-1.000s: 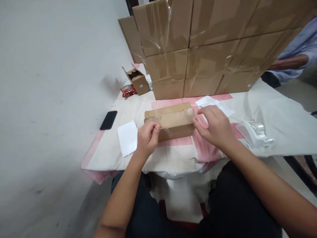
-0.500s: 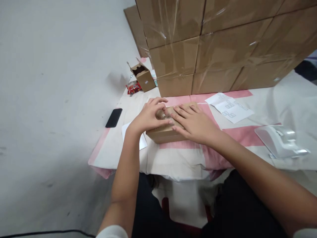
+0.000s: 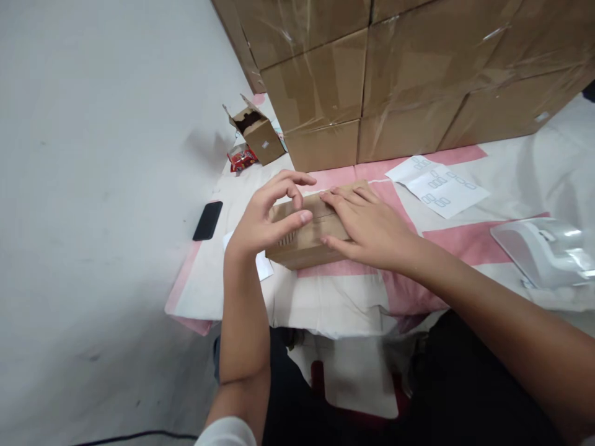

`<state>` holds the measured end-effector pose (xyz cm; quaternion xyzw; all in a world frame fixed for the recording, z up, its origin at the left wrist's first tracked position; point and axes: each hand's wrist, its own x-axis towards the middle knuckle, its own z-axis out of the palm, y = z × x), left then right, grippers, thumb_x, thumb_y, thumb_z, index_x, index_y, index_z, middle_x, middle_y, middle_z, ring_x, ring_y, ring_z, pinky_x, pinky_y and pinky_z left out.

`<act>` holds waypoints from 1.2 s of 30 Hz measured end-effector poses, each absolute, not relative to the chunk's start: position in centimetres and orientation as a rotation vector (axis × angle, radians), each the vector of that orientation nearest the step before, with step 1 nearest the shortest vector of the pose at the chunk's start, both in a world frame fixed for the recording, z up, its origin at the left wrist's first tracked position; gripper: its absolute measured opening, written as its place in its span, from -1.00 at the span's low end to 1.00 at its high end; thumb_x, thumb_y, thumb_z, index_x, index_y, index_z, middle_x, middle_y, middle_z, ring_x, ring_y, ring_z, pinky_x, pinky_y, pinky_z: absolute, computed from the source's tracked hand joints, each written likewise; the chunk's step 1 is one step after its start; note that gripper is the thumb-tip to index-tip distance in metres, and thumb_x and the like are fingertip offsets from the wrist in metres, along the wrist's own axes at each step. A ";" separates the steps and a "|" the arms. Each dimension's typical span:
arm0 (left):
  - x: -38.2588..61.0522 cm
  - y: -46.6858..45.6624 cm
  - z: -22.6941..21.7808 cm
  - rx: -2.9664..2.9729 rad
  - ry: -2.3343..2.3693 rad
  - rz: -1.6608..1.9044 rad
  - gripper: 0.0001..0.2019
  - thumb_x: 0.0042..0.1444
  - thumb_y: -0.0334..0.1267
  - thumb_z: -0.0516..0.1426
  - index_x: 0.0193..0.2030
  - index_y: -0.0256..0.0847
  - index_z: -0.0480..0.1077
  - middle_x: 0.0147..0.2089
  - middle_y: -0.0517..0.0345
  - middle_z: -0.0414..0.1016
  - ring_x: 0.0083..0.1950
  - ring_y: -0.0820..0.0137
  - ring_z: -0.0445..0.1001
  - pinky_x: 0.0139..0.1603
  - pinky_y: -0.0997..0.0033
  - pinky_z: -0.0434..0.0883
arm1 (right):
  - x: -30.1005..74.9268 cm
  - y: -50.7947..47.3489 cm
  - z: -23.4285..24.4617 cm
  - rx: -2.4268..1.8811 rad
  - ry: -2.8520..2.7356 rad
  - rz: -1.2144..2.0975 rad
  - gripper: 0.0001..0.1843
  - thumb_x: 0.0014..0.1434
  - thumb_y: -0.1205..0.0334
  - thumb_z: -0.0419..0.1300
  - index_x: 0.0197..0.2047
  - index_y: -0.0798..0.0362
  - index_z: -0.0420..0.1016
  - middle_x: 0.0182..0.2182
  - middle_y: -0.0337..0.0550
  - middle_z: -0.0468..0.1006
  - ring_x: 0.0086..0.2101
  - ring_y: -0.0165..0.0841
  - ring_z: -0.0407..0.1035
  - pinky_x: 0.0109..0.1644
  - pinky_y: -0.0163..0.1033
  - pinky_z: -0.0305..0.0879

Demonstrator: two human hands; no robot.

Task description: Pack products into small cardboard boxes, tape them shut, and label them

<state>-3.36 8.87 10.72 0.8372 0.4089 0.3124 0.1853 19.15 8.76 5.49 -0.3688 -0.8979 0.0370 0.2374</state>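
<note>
A small brown cardboard box (image 3: 304, 251) lies closed on the cloth-covered table in front of me. My right hand (image 3: 360, 223) rests flat on its top, fingers stretched over the right part of the lid. Over the box's left end hovers my left hand (image 3: 274, 214), thumb and curled fingers apart, with no object visible between them. A lid seam and some dark printed stripes show between and below my hands. The right end of the box is partly hidden under my right hand.
Large taped cartons (image 3: 409, 80) form a wall behind. An open small box (image 3: 260, 136) and a red snack packet (image 3: 242, 158) stand back left, a black phone (image 3: 207, 220) nearer. Printed paper (image 3: 439, 186) and a plastic-wrapped white item (image 3: 543, 251) lie right.
My left hand has shifted left and its thumb and fingers have spread; the clear shiny patch inside its curl no longer shows. My right hand stays on the box. The view has tilted slightly.
</note>
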 end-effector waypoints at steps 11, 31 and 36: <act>-2.3 10.0 8.4 2.456 1.414 0.540 -0.78 0.17 -0.05 0.30 -0.28 -0.11 0.43 0.23 0.13 0.42 0.27 0.12 0.33 0.34 -0.04 0.24 | 19.4 8.8 5.6 -1.086 -2.359 0.310 -0.31 0.23 -0.07 0.26 0.30 0.13 0.31 0.23 0.12 0.45 0.20 0.16 0.26 0.20 0.13 0.25; -1.8 10.8 7.5 2.326 1.656 0.518 -0.77 0.36 -0.13 0.05 0.10 0.01 0.39 -0.01 0.15 0.61 -0.06 0.22 0.55 -0.05 0.29 0.33 | 20.1 8.4 4.4 -0.932 -2.218 0.139 -0.35 0.21 0.03 0.27 0.29 0.06 0.28 0.29 0.19 0.35 0.37 0.13 0.06 0.40 0.34 0.00; -2.1 11.2 7.3 2.345 1.630 0.518 -0.75 0.35 -0.08 0.06 0.10 0.03 0.39 0.03 0.16 0.61 -0.02 0.20 0.55 -0.06 0.31 0.32 | 21.9 9.6 2.5 -0.945 -2.048 0.431 0.08 0.08 -0.22 0.37 0.47 0.03 -0.03 0.47 0.26 -0.07 0.47 0.10 -0.23 0.46 0.35 -0.10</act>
